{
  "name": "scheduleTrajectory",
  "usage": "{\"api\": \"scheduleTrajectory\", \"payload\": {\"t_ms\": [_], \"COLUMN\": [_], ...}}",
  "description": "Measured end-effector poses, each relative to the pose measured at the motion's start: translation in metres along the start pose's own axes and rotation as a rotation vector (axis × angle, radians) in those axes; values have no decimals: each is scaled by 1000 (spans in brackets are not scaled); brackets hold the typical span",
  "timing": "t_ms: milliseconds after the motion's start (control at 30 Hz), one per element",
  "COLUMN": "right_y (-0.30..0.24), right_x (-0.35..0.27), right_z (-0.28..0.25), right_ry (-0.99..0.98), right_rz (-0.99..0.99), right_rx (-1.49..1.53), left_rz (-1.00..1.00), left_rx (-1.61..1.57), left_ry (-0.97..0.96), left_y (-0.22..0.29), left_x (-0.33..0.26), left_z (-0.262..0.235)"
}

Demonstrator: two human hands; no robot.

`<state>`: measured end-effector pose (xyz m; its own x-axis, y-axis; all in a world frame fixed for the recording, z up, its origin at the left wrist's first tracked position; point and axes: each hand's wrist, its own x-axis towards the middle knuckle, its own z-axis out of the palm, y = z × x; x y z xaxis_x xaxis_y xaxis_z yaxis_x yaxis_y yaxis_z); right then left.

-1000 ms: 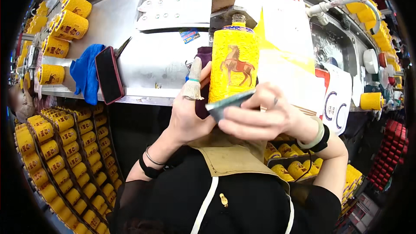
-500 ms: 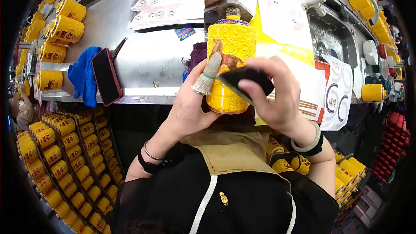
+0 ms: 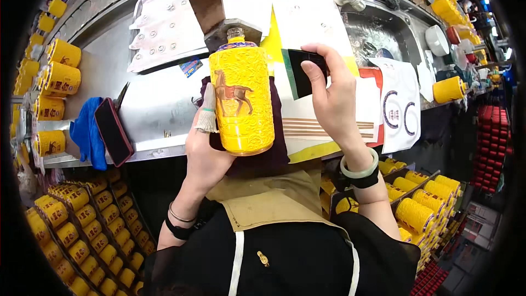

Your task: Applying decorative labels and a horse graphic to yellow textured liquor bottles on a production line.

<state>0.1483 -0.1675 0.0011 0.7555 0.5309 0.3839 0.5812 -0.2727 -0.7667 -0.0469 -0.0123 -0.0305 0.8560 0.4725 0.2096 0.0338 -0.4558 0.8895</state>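
Observation:
A yellow embossed bottle [image 3: 249,126] with a brown horse on its front stands tilted in my left hand [image 3: 205,151]. The thumb of that hand wears a white knitted finger cover [image 3: 207,120] and lies along the bottle's left side; the other fingers are hidden behind it. The bottle's clear glass neck [image 3: 235,33] points away from me, at a metal block [image 3: 244,26]. My right hand [image 3: 337,104] pinches a flat black scraper-like piece [image 3: 301,71] with a green edge, held to the right of the bottle and apart from it. Dark purple cloth [image 3: 279,142] lies under the bottle.
On the left lie a blue cloth [image 3: 85,134] and a phone [image 3: 113,131], near several yellow bottles [image 3: 60,78]. To the right are brown strips [image 3: 323,126], a sheet with dark curved bands [image 3: 400,104], and a sink [image 3: 378,35] with a tap. Racks of yellow bottles [image 3: 82,214] stand below.
My right hand has drawn the black piece off the bottle's front, leaving the horse uncovered. The whole view has shifted, and the bottle now appears farther left.

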Motion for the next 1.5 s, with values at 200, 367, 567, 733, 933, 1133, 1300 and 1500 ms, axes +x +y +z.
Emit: {"api": "scheduleTrajectory", "payload": {"t_ms": [200, 367, 567, 733, 933, 1133, 1300, 1500], "right_y": [49, 109, 250, 319, 316, 131, -20, -73], "right_x": [12, 94, 148, 154, 157, 113, 53, -20], "right_z": [-40, -106, -137, -124, -131, -98, -52, 0], "right_ry": [-208, -267, -576, -652, -599, -364, -384, -468], "right_rz": [308, 418, 258, 243, 396, 93, -116, 27], "right_rx": [254, -579, -1091, -1197, -1184, -954, -332, 175], "left_rz": [69, 19, 4, 47, -15, -2, 31, -94], "left_rx": [240, 228, 249, 305, 230, 170, 150, -93], "left_ry": [87, 76, 65, 53, 46, 46, 51, -20], "left_y": [17, 18, 18, 19, 22, 16, 6, -7], "left_x": [-6, -7, -7, -3, -1, -6, -10, -19], "left_z": [-3, -2, -3, -2, 1, -2, -2, 1]}}
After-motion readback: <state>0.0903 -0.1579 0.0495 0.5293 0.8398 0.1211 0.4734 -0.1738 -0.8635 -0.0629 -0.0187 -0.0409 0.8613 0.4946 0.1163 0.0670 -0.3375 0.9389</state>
